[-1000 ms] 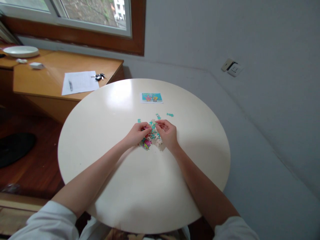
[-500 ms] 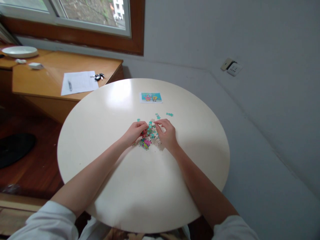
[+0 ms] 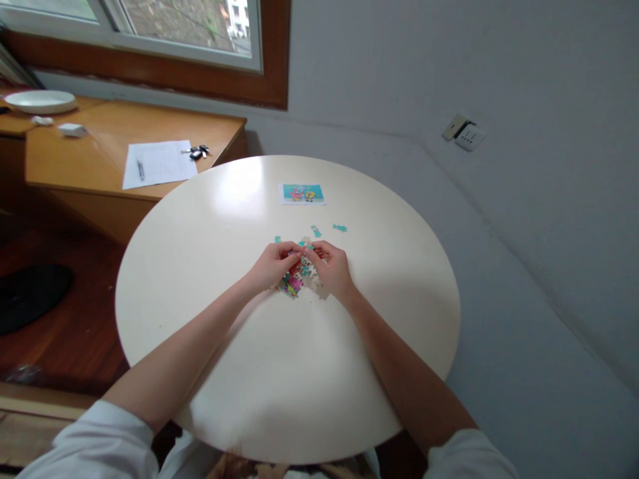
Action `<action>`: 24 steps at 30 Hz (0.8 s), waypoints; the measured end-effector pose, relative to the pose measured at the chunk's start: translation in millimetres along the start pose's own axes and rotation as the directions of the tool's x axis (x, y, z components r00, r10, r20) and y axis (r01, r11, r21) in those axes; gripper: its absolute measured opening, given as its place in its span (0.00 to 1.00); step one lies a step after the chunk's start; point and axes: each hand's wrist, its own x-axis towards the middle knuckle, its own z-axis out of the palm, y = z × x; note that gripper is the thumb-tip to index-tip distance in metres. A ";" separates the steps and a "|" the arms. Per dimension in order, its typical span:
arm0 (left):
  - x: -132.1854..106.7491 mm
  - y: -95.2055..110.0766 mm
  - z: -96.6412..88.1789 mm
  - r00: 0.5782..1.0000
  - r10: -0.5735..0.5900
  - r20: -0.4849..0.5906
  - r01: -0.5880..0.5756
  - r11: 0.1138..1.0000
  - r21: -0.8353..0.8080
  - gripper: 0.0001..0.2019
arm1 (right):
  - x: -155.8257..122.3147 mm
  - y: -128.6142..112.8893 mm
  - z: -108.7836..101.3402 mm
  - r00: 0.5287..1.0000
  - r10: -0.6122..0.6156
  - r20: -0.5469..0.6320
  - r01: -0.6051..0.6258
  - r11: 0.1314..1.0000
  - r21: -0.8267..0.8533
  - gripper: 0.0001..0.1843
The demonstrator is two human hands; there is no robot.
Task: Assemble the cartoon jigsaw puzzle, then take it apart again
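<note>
Over a small pile of jigsaw puzzle pieces my two hands come together, fingertips almost touching. My left hand is closed in a pinch on a puzzle piece, reddish where it shows below the fingers. Thumb and fingers of my right hand are also pinched on a puzzle piece, mostly covered by the fingertips. The pile mixes turquoise, pink and yellow faces with pale backs, and the hands hide part of it. Just beyond lie a few loose turquoise pieces.
A picture card with cartoon figures lies farther back on the round white table. Behind on the left, a wooden desk bears paper, a pen, keys and a white round object. A wall stands on the right.
My right hand has moved slightly left and down, its fingertips now meeting those of my left hand. The left fingertips have shifted a little to the right. The pile stays in place.
</note>
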 end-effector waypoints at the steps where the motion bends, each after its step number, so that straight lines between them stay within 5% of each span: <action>1: 0.3 -0.2 -0.6 1.000 0.002 -0.011 -0.002 1.000 0.010 0.08 | 0.5 0.7 -0.8 1.000 0.000 -0.003 0.000 1.000 0.002 0.13; 6: 2.5 -0.2 -9.1 0.998 0.006 -0.069 0.002 0.993 0.122 0.09 | 5.3 2.8 -11.2 0.998 0.000 0.056 0.006 0.995 -0.103 0.14; 9: 1.2 3.4 -18.7 0.995 0.058 -0.085 -0.025 0.935 0.355 0.11 | 7.4 -3.0 -20.5 0.986 -0.038 0.160 0.087 0.946 -0.313 0.11; 12: -4.0 11.8 -28.6 0.998 0.058 -0.028 -0.028 0.782 0.623 0.13 | 5.2 -12.5 -26.1 0.956 -0.062 0.286 0.189 0.877 -0.442 0.13; 17: -14.8 27.8 -32.2 0.967 -0.195 0.164 -0.050 0.487 0.872 0.17 | -3.2 -19.2 -23.0 0.849 0.019 0.528 0.299 0.807 -0.509 0.15; 20: -18.1 31.9 -25.4 0.940 -0.273 0.204 -0.097 0.358 0.929 0.20 | -4.2 -17.4 -19.2 0.847 0.050 0.530 0.308 0.766 -0.564 0.05; 24: -18.3 31.0 -17.7 0.925 -0.301 0.230 -0.138 0.299 0.944 0.17 | -1.5 -17.2 -17.6 0.874 0.065 0.481 0.288 0.729 -0.621 0.00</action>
